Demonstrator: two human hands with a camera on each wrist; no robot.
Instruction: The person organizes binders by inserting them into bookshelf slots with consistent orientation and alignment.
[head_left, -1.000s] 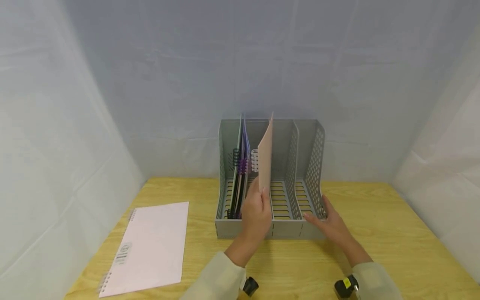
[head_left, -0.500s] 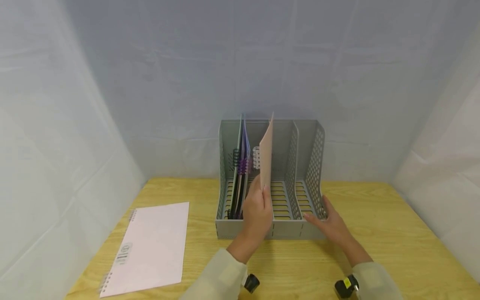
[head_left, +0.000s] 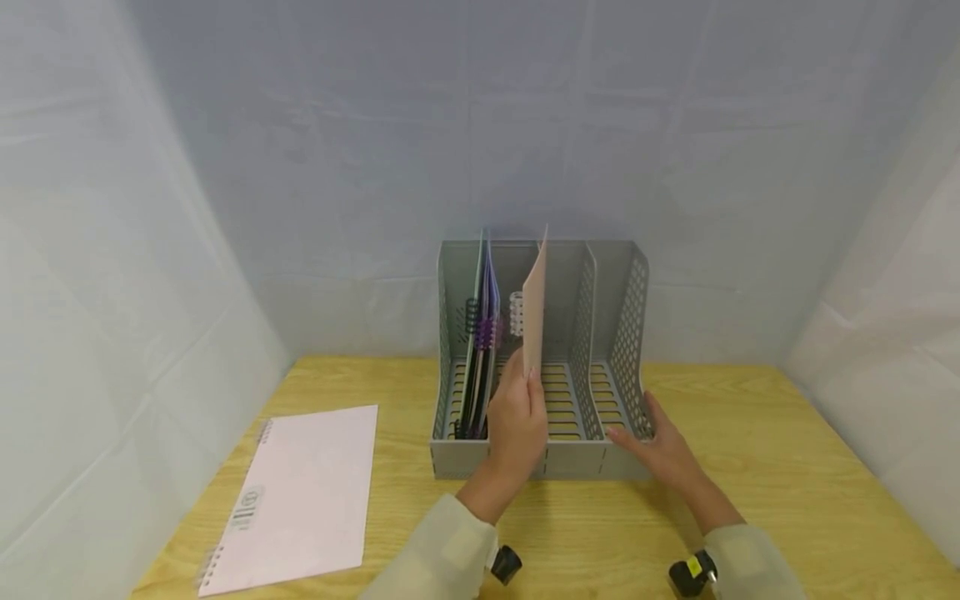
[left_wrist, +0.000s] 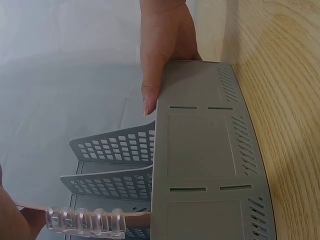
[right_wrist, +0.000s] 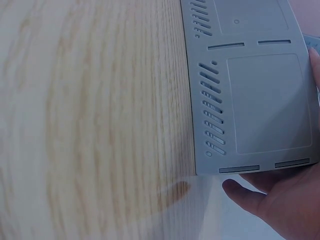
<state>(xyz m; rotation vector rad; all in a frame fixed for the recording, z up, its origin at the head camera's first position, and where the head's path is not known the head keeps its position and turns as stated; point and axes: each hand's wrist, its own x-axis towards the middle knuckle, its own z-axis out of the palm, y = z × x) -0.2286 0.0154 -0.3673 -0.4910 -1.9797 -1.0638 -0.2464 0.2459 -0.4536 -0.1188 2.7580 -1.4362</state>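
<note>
A grey file organizer (head_left: pixel 577 460) with several upright compartments stands at the middle of the table. My left hand (head_left: pixel 516 421) pinches the lower front part of an upright pink spiral notebook (head_left: pixel 534 312), thumb on its right face. The notebook stands partly inside the organizer, left of its middle; its clear coil (left_wrist: pixel 85 222) shows in the left wrist view, while its lower edge is hidden behind the hand. My right hand (head_left: pixel 670 454) grips the organizer's right front corner, thumb at the front rim and fingers along the side wall.
Dark-coiled and purple-coiled notebooks (head_left: pixel 486 333) lean together in the organizer's left part. Another pink spiral notebook (head_left: pixel 307 500) lies flat on the wooden table (head_left: pixel 780 483) at the left. White sheeting (head_left: pixel 360 167) encloses the table's back and sides.
My left hand has shifted the upright pink notebook slightly to the right and a little forward. My right hand keeps its hold on the corner.
</note>
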